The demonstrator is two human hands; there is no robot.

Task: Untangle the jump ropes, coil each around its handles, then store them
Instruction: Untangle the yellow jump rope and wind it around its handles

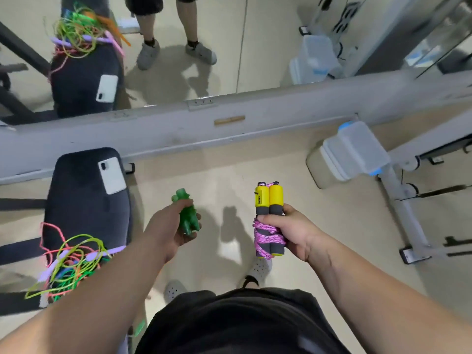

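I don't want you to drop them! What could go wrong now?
Both hands are full: the left hand grips the green rope bundle, the right hand the yellow handles wrapped in pink rope, so opening the lidded box could be awkward. The tangled ropes overhang the bench and might slide off.

The person wears a loose black top [242, 325] and pale grey clogs [260, 268] dotted with round holes, a dark ankle sock [249, 281] above the right one, while the left hand [167, 232], right hand [293, 233] and both forearms [107, 290] are bare.
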